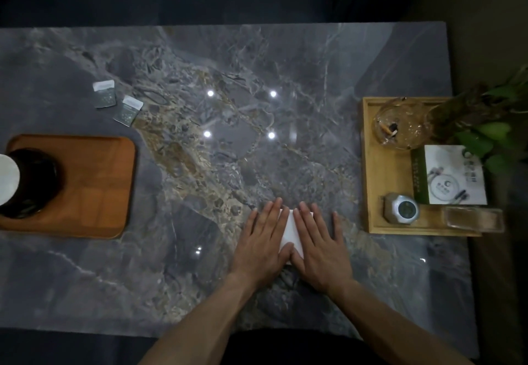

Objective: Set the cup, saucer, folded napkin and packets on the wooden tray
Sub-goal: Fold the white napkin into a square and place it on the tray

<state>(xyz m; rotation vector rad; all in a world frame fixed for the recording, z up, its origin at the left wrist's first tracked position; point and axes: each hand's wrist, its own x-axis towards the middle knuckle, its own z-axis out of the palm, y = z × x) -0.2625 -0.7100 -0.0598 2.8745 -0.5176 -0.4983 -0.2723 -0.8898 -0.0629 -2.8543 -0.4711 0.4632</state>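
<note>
Pressing flat with both palms, the person works the white napkin (pixel 290 229) against the marble bench (pixel 257 79). The left hand (pixel 261 240) and right hand (pixel 318 246) lie side by side, fingers straight and spread, thumbs meeting over the paper: no grip pinches anything, this looks like weight put down to set a crease. The napkin sits near the bench's front edge, well apart from the wooden tray (pixel 94 187) far left, which already carries a dark cup (pixel 34 181). Two packets (pixel 118 101) lie on the stone just beyond the tray, likely waiting their turn. On the right, a lighter tray (pixel 383 176) holds a glass ashtray and a card.
</note>
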